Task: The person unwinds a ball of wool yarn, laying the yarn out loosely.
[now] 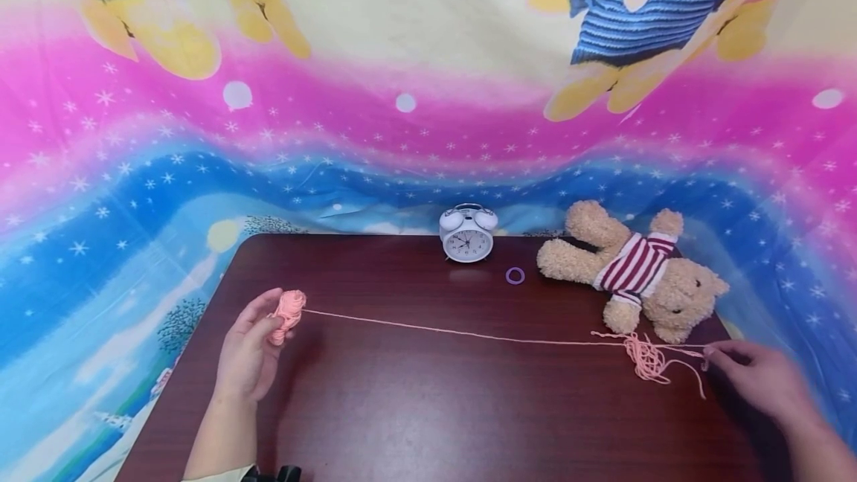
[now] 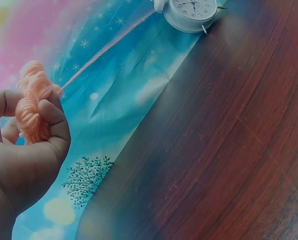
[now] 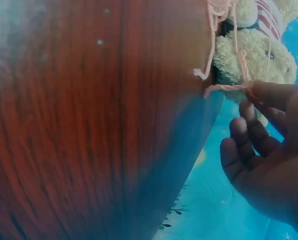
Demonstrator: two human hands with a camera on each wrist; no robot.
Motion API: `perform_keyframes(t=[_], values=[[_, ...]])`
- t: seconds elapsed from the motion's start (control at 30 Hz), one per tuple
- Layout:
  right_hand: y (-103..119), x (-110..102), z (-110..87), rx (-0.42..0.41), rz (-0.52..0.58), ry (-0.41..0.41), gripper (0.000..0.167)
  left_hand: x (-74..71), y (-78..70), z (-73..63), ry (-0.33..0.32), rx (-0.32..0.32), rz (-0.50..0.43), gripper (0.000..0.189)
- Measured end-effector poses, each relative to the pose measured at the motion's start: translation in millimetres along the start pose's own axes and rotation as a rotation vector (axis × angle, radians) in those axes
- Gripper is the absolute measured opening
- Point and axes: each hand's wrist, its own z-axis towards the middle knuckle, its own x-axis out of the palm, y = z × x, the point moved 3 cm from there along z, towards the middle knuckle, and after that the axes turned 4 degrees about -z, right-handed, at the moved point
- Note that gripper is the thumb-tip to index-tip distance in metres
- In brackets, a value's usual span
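My left hand (image 1: 249, 348) grips a small wound bundle of peach yarn (image 1: 291, 312) above the table's left side. In the left wrist view the thumb and fingers wrap the yarn bundle (image 2: 35, 107). One strand (image 1: 442, 330) runs nearly straight from it across to the right. Over at the right edge, my right hand (image 1: 763, 378) pinches yarn between thumb and fingertips. Beside those fingertips hangs a loose tangle of the same yarn (image 1: 646, 358). In the right wrist view a short yarn end (image 3: 224, 88) sticks out of the pinch, the other fingers loosely bent.
A teddy bear (image 1: 636, 277) in a striped shirt lies on its side at the back right, close to the tangle. A white twin-bell alarm clock (image 1: 468, 236) stands at the back edge, near a purple ring (image 1: 515, 276). Printed cloth (image 1: 402, 147) surrounds the dark wooden table (image 1: 428, 407).
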Motion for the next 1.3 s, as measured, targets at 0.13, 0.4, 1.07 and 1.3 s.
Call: perform_keyframes(t=[0.13, 0.4, 1.07, 1.3], values=[[5, 8, 1.8, -0.062, -0.028, 0.064, 0.040, 3.2, 0.7, 0.0, 0.012, -0.014, 0.019, 0.029], [35, 9, 1.8, -0.160, -0.041, -0.016, 0.026, 9.5, 1.8, -0.7, 0.015, 0.012, 0.027, 0.028], [146, 20, 13.4, -0.279, 0.129, -0.137, 0.021, 23.3, 7.5, 1.6, -0.075, -0.043, 0.193, 0.036], [176, 35, 19.7, -0.276, 0.194, -0.079, 0.024, 26.8, 9.7, 0.9, -0.077, -0.057, 0.189, 0.036]])
